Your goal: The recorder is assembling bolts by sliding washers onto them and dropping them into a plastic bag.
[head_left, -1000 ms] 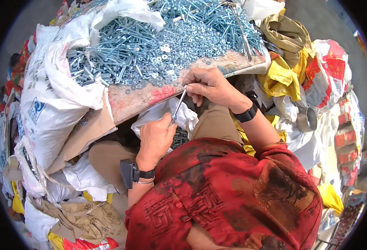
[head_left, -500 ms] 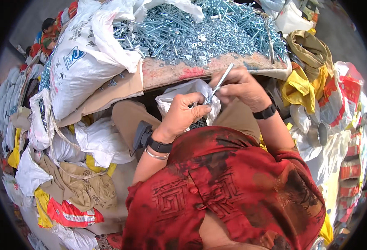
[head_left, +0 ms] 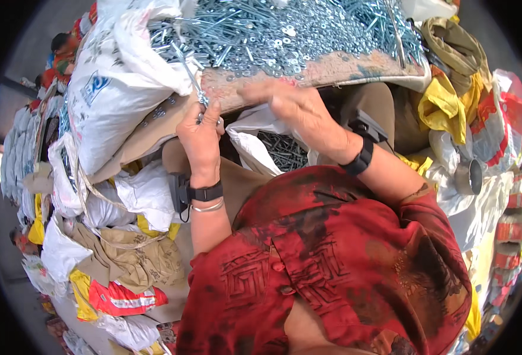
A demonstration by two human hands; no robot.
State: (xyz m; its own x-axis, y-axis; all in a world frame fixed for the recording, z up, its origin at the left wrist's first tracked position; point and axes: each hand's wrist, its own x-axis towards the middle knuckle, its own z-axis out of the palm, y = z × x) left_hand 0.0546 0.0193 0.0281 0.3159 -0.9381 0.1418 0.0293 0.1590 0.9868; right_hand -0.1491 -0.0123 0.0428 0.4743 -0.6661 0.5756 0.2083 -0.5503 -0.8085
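Gripping a long, slim, silvery metal bolt [head_left: 188, 71] in the head view, the left hand [head_left: 201, 136] sits toward ten o'clock, thumb and fingers pinched closed at the bolt's lower end; the bolt points toward eleven. At one o'clock, the right hand [head_left: 308, 118] has its fingers stretched toward nine, blurred; I cannot tell whether it has hold of anything. The fingers pass before the front edge of a pale, paint-stained board [head_left: 367, 68], which bears a heap of silvery-blue metal bolts and washers [head_left: 308, 35] at twelve. Below the hands, near the centre, an open white plastic sack [head_left: 250, 148] holds dark metal rods [head_left: 281, 151]. A stuffed white woven sack [head_left: 116, 100] stands at ten, left of the bolt.
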